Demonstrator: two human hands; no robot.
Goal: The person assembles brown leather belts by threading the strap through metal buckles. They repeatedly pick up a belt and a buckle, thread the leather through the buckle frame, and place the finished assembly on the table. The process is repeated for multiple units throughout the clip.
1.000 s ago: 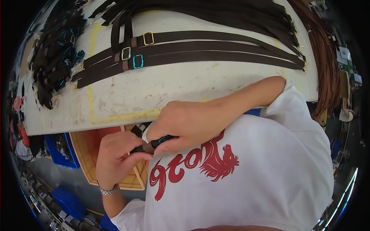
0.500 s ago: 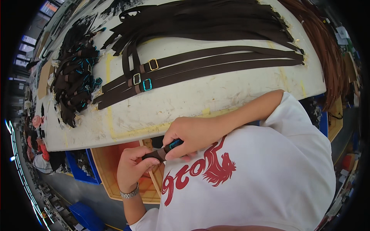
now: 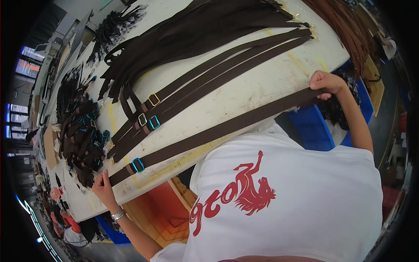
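A dark brown strap (image 3: 222, 125) is stretched along the near edge of the table, held at both ends. My left hand (image 3: 104, 187) pinches its left end, close to a brown loop and a buckle with a blue film (image 3: 138, 165). Out to the right, my right hand (image 3: 326, 84) is closed round the other end. Beyond this strap several similar ones (image 3: 227, 74) lie side by side, with a gold buckle (image 3: 153, 99), a pale buckle (image 3: 142, 119) and another blue-filmed buckle (image 3: 154, 122).
A thick stack of dark straps (image 3: 196, 30) covers the table's far part. At the left is a heap of buckled straps (image 3: 80, 135). Brown strips (image 3: 345, 30) hang over the right end. A blue bin (image 3: 312, 131) and a yellow-orange crate (image 3: 170, 209) stand below the table edge.
My hands have moved from close together before my body to far apart, left and right. The strap between them is now drawn out at full length along the table edge. The view has turned.
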